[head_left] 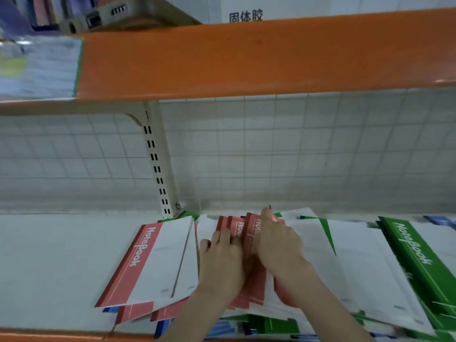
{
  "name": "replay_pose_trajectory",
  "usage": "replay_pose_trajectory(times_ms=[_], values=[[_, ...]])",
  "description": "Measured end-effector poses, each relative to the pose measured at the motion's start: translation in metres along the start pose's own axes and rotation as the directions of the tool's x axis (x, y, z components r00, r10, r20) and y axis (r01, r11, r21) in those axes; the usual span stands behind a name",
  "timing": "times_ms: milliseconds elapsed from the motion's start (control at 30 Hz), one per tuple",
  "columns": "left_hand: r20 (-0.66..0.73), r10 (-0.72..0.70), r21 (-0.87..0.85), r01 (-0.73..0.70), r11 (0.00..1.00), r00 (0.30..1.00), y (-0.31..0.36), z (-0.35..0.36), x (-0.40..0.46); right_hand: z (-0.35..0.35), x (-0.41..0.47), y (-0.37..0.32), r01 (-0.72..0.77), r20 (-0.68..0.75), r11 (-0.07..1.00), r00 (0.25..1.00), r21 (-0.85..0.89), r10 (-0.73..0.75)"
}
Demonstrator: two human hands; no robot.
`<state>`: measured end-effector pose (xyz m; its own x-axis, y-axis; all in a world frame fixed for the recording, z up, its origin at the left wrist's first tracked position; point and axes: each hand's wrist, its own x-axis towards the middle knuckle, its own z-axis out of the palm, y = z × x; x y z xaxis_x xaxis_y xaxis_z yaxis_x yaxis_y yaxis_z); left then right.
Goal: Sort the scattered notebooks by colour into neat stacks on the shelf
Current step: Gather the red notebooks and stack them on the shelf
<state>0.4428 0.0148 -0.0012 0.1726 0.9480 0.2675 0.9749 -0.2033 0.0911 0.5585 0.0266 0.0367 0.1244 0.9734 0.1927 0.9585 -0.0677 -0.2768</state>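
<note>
- The shelf [49,255] is white with an orange front lip; a wire grid forms its back wall, and a slotted post [158,164] stands at the back, left of the pile.
- Notebooks lie scattered over the middle and right of the shelf — red, green and blue covers mixed and overlapping.
- One red notebook [148,262] lies on top at the left of the pile, its far end near the post and its near corner toward the front lip.
- A green notebook [417,248] lies toward the right edge, over other green ones.
- Blue notebooks [222,328] show only as corners at the front lip, under the rest.
- The left hand [222,260] lies on a few red notebooks [237,228] fanned in the middle of the pile, fingers bent over their edges.
- The right hand [278,245] touches the same bunch from the right — whether it grips them or just presses, I cannot tell.
- An orange shelf [246,58] runs across above.
</note>
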Motion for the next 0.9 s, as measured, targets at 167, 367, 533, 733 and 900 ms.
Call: replay_pose_trajectory(times_ms=[167,367,533,733,900], values=[[0.105,-0.108,-0.282,0.134,0.95,0.989,-0.004,-0.005,0.01,-0.032,0.018,0.025,-0.106,0.045,0.938,0.994,0.329,0.097],[0.138,-0.128,-0.351,0.169,0.921,0.982,0.001,-0.018,0.014,-0.036,0.02,0.033,-0.097,0.078,0.902,0.994,0.42,0.071],[0.01,-0.111,-0.247,0.11,0.963,0.994,0.009,-0.02,0.011,-0.024,0.013,0.021,-0.078,0.07,0.93,0.996,0.359,0.056],[0.119,-0.065,-0.669,0.129,0.732,0.991,0.009,-0.022,0.013,-0.013,0.005,0.009,-0.019,0.067,0.941,0.998,0.338,-0.005],[0.227,0.016,-0.876,0.196,0.44,0.974,0.008,-0.029,0.016,-0.011,0.006,0.011,-0.013,0.07,0.95,0.998,0.311,-0.009]])
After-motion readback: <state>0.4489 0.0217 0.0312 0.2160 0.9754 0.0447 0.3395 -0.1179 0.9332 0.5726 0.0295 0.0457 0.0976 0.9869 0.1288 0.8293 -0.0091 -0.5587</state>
